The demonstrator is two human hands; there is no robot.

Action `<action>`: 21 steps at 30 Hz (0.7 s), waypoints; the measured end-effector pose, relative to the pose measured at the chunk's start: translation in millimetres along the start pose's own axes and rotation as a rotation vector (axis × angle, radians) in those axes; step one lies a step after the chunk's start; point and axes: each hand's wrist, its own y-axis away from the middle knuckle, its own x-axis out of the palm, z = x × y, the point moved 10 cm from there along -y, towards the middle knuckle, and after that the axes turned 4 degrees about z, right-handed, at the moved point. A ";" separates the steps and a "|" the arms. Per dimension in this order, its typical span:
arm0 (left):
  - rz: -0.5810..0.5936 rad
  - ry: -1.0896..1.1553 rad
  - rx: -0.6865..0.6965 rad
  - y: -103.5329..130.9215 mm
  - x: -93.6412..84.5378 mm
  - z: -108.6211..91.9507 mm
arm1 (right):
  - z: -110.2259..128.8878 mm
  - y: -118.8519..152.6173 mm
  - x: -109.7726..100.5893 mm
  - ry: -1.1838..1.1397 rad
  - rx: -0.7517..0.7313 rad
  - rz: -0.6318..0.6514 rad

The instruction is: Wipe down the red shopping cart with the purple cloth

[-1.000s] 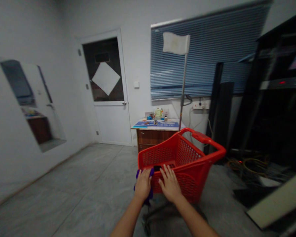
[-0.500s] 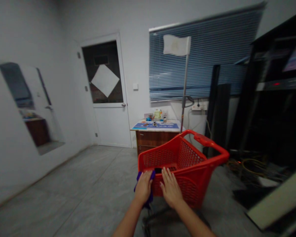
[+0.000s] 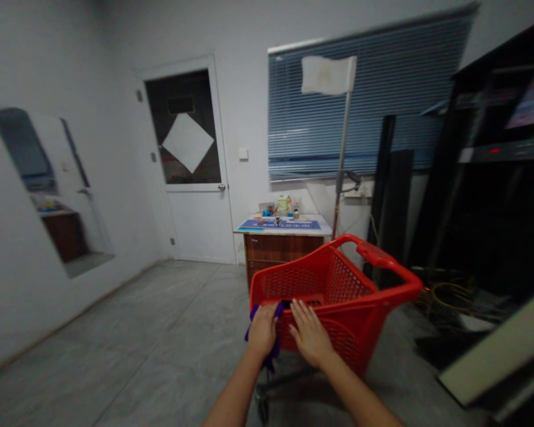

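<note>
In front of me stands a red plastic shopping cart (image 3: 364, 323), its handle bar on the right and a flag pole rising behind it. My left hand (image 3: 263, 333) is closed on a purple cloth (image 3: 273, 351), pressed to the near rim at the cart's left end. Resting on the same rim, my right hand (image 3: 311, 332) lies with its fingers stretched out and holds nothing. A small dark item, partly hidden, shows just inside the basket between my hands.
A brown cabinet (image 3: 285, 246) with small items on top is behind the cart, near a white door (image 3: 200, 228). A mirror (image 3: 64, 196) hangs on the left wall. Cables (image 3: 454, 296) and a pale board (image 3: 498, 356) lie on the right.
The cart and the flag pole have shifted slightly to the right. My left hand with the purple cloth and my right hand remain on the rim, moving slightly with it.
</note>
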 end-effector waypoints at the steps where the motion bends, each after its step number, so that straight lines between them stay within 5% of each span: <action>1: 0.000 0.008 -0.010 1.0 -1.1 4.0 | -5.3 -0.4 -2.3 0.006 0.012 -0.006; 8: -0.022 0.038 -0.068 11.5 -11.5 14.1 | -17.3 6.7 -10.1 0.002 0.020 0.002; 16: 0.019 -0.025 0.026 -6.1 6.0 -41.5 | -12.0 4.8 -17.1 -0.020 0.017 0.012; 21: 0.047 -0.084 0.071 -1.7 7.8 -37.0 | -13.2 2.6 -16.8 -0.029 0.008 0.012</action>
